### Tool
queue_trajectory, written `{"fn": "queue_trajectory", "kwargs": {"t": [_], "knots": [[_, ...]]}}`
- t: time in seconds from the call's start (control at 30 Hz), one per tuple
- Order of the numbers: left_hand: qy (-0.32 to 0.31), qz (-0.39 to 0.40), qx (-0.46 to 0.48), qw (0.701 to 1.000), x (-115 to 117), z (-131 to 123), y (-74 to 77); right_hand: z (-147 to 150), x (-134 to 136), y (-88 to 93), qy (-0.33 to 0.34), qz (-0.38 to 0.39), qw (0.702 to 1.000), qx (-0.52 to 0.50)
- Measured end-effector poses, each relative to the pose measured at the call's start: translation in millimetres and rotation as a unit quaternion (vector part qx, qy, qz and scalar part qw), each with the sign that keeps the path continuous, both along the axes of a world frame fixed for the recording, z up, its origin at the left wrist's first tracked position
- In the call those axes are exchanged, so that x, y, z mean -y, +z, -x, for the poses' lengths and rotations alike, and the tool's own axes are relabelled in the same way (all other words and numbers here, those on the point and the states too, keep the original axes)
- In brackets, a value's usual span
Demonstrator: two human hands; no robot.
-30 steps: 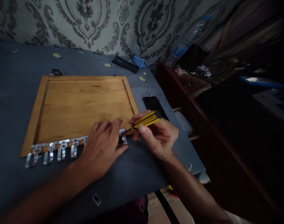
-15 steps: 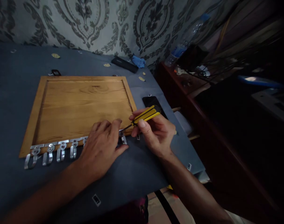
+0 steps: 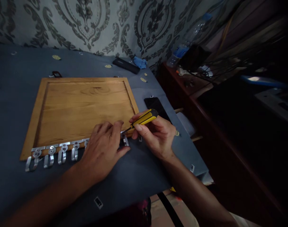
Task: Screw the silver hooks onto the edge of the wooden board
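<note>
The framed panel (image 3: 87,108) is smooth, visibly grained wood with a slight sheen. The hooks (image 3: 52,148) are bright, reflective metal; the screwdriver (image 3: 144,118) has a plastic-looking handle. The table covering (image 3: 134,176) appears matt, the bottle (image 3: 192,35) clear plastic.

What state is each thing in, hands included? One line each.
Right hand: closed around screwdriver handle
Yellow-and-black screwdriver: tilted, tip down at hook rail
Left hand: palm down, covering part of rail
Metal hook rail: along panel's near edge, hooks overhanging
Framed wooden panel: flat, recessed face up
Smartphone: flat, screen dark
Plastic bottle: capped, fill level unclear
Blue cloth: crumpled
</note>
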State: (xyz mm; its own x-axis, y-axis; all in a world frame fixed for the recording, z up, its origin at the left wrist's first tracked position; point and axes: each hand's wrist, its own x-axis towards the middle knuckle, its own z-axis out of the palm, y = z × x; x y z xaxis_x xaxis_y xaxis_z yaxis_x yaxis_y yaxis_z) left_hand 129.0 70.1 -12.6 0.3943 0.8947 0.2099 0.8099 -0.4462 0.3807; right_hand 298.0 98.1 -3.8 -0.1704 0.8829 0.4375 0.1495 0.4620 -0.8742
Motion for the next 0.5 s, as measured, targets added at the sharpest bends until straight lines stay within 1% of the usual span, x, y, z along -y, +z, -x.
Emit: {"fn": "queue_trajectory", "kwargs": {"t": [0.2, 0.33, 0.43, 0.5], "knots": [[0.001, 0.006, 0.003, 1.0, 0.3, 0.1, -0.3, 0.0, 0.4, -2.4, -0.004, 0.004, 1.0, 0.02], [0.0, -0.002, 0.003, 1.0, 0.0, 0.0, -1.0, -0.9, 1.0, -2.1, 0.005, 0.006, 1.0, 0.016], [-0.002, -0.002, -0.003, 1.0, 0.1, 0.1, -0.6, -1.1, 2.4, 1.0, -0.003, 0.003, 1.0, -0.027], [0.001, -0.002, -0.008, 1.0, 0.3, 0.2, 0.1, -1.3, 2.9, 3.6, -0.045, -0.011, 0.996, -0.081]]}}
